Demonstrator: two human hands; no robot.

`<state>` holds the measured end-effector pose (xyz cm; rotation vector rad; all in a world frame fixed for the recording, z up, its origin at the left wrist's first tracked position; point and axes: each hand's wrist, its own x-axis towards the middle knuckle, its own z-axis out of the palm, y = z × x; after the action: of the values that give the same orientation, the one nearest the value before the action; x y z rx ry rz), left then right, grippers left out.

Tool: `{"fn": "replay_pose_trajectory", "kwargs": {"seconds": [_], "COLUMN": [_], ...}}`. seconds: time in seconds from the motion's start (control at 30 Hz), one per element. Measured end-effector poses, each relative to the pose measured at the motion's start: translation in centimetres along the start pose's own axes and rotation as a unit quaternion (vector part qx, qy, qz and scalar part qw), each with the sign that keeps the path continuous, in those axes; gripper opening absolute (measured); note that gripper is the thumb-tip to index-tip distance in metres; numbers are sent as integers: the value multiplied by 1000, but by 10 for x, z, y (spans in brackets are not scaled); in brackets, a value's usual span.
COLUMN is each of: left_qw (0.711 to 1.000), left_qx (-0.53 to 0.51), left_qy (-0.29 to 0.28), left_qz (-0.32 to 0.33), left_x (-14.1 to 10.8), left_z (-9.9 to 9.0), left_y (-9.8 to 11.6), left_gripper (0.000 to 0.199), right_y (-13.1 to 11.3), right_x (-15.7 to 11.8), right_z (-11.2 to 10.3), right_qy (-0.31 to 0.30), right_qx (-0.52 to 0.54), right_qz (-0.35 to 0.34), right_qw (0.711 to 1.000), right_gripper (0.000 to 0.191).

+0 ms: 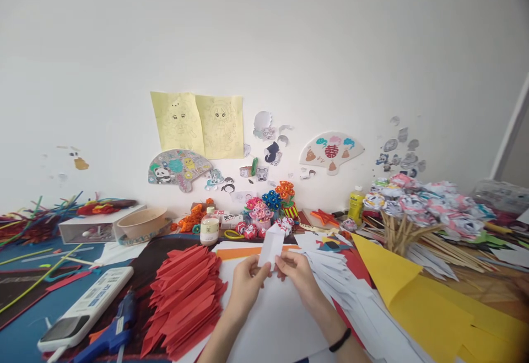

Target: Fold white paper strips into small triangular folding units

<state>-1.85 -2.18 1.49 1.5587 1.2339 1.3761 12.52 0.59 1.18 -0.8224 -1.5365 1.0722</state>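
Note:
A narrow folded strip of white paper (271,246) stands up between my two hands, above white sheets (273,319) on the table. My left hand (250,277) pinches its lower left edge, thumb toward me. On the lower right edge, my right hand (295,272) grips the same paper with thumb and fingers; a black band circles that wrist. To the left lies a pile of red folded paper pieces (185,297). Right of my hands, a fan of white folded paper pieces (351,291) spreads over the table.
A blue glue gun (113,324) and a white power strip (88,308) lie at left. Yellow paper (438,308) covers the right front. Behind stand a small bottle (209,227), bead flowers (271,202), a yellow bottle (355,206) and a bunch of paper flowers (425,206).

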Motion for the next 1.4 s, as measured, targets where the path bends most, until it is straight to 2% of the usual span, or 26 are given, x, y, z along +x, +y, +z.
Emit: {"fn": "replay_pose_trajectory", "kwargs": {"seconds": [0.07, 0.1, 0.27, 0.57, 0.73, 0.83, 0.9, 0.97, 1.0, 1.1, 1.17, 1.2, 1.3, 1.4], "left_qw": [999, 999, 1000, 1000, 1000, 999, 996, 979, 960, 877, 829, 816, 803, 818], "left_qx": [-35, -42, 1, 0, -26, 7, 77, 181, 239, 395, 452, 467, 477, 458], "left_qy": [5, 4, -25, -19, -10, -35, -37, -9, 5, -9, -27, -27, -17, -7], "left_qz": [-21, -26, -9, 13, -1, -8, 24, 97, 144, 276, 327, 340, 356, 347], "left_x": [2, 2, 1, 1, 3, 2, 1, -1, -2, -5, -5, -5, -4, -3], "left_z": [-1, -1, -1, -5, -9, -11, -13, -17, -19, -25, -27, -28, -30, -30], "left_y": [0, 0, -2, -1, 0, 3, 6, 9, 11, 11, 10, 9, 9, 11], "left_gripper": [34, 34, 35, 35, 37, 38, 30, 22, 21, 25, 29, 31, 32, 27], "right_y": [-2, -1, 5, -7, -8, -3, 1, 4, 4, 7, 9, 10, 11, 10], "right_x": [0, 0, 1, -3, -4, -2, 0, 2, 3, 5, 5, 5, 5, 4], "right_z": [1, 1, 1, 0, 6, 7, 4, -2, -4, -11, -12, -12, -11, -9], "right_qy": [-30, -24, 62, 12, -41, -23, 11, 28, 28, 12, -5, -17, -49, -51], "right_qx": [50, 51, 7, 42, 54, 2, -18, -27, -27, -22, -21, -21, -16, -6], "right_qz": [0, -3, 7, -2, 1, -21, -17, 6, 20, 54, 56, 54, 41, 25], "right_qw": [998, 998, 998, 999, 998, 1000, 1000, 999, 999, 998, 998, 998, 998, 998], "right_gripper": [33, 33, 32, 40, 45, 44, 43, 42, 41, 40, 40, 40, 42, 42]}}
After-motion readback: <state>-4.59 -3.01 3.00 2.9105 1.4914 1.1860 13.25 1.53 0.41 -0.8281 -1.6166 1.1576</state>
